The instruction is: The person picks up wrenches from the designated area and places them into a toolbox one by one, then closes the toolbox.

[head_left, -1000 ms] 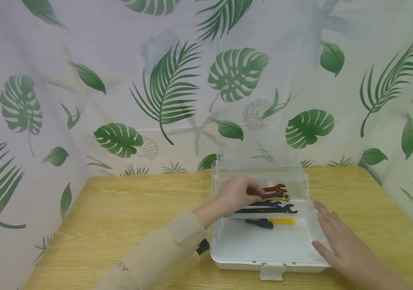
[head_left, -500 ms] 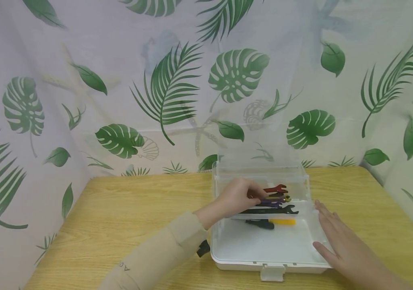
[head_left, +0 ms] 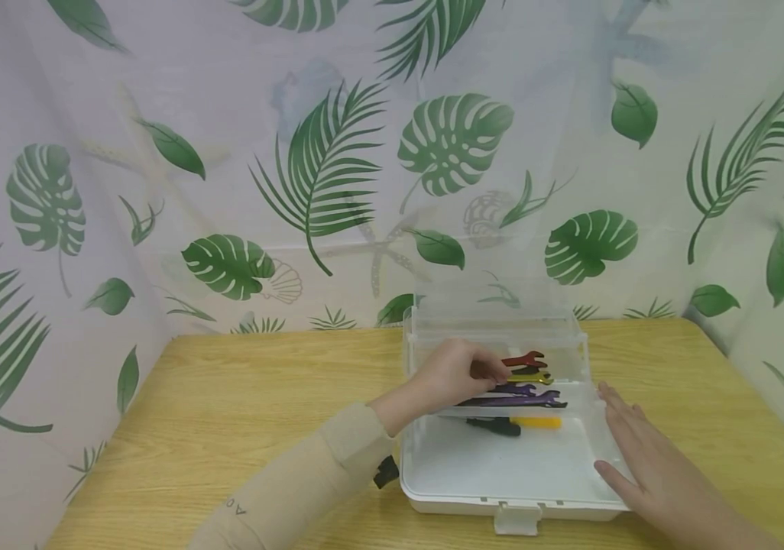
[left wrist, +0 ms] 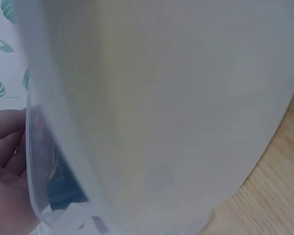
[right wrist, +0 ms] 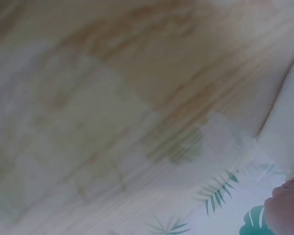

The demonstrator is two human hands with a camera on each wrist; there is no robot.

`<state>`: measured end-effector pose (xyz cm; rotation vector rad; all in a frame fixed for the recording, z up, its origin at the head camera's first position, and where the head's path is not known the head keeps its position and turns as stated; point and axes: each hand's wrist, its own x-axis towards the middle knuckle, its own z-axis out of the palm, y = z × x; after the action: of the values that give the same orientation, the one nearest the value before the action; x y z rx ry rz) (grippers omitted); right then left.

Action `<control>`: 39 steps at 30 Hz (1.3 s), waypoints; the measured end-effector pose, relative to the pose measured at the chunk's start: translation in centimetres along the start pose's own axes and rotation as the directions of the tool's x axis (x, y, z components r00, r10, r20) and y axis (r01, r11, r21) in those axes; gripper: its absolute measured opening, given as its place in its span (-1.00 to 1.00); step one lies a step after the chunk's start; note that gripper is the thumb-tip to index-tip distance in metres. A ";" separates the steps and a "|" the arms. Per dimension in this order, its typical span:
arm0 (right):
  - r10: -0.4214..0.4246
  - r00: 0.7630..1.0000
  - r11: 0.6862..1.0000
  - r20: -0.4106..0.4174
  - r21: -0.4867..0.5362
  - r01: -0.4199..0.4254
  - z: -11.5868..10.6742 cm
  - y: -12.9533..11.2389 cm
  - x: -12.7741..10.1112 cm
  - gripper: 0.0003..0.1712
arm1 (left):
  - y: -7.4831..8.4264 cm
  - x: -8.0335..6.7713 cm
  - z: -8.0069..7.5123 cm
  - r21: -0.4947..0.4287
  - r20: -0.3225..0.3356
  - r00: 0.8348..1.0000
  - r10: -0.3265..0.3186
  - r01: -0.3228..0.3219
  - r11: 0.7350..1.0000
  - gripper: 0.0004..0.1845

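Note:
My left hand (head_left: 457, 370) reaches into the upper tray of a clear-and-white toolbox (head_left: 495, 473), fingers curled at the near end of a yellow wrench (head_left: 532, 378). Behind it lies a red wrench (head_left: 526, 359), with a dark one between. Closer to the tray's front are a short purple wrench (head_left: 519, 389) and a longer purple wrench (head_left: 539, 399), which lies over a black one. My left palm hides the wrenches' left ends. Against the box's right side rests my right hand (head_left: 639, 458), fingers extended, thumb at the rim.
Below the tray, a black-handled tool (head_left: 498, 425) and a yellow handle (head_left: 536, 422) lie in the white bottom. The front latch (head_left: 517, 518) hangs down. A raised clear lid (head_left: 488, 305) stands at the back. The box sits on a wooden table (head_left: 282, 382) before a leaf-patterned curtain.
A purple wrench that was at my left fingertips has come down toward the front, onto the black wrench. The left hand has barely shifted; the right hand has stayed against the box.

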<state>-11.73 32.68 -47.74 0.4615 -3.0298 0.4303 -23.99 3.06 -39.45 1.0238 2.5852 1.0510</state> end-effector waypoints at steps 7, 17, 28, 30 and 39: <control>0.001 1.000 1.000 -0.002 -0.009 -0.001 0.0 0.0 -0.1 -0.02 | -0.3 -0.1 -0.5 -0.031 -0.001 1.000 0.007 -0.007 1.000 -0.82; -0.004 1.000 1.000 -0.020 -0.019 0.003 -0.2 0.0 -0.1 0.00 | -0.7 -0.5 -1.6 -0.048 -0.046 0.999 0.009 -0.011 0.999 -0.82; -0.139 0.974 0.984 -0.177 -0.139 0.115 -0.8 0.1 0.2 0.16 | -1.8 -1.3 -3.8 -0.109 -0.098 0.995 0.020 -0.030 0.994 -0.82; -0.162 0.965 0.981 -0.206 -0.143 0.134 -1.0 0.2 0.5 0.16 | -2.1 -1.5 -4.4 -0.130 -0.115 0.993 0.018 -0.033 0.991 -0.82; -0.149 0.949 0.989 -0.277 -0.062 0.137 -2.6 0.5 2.5 0.06 | -3.6 -2.3 -6.3 -0.098 -0.216 0.976 -0.015 -0.006 0.995 -0.82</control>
<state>-14.27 33.18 -45.18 0.5603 -2.7057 0.3860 -26.60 -3.81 -37.39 0.9269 2.6681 1.3432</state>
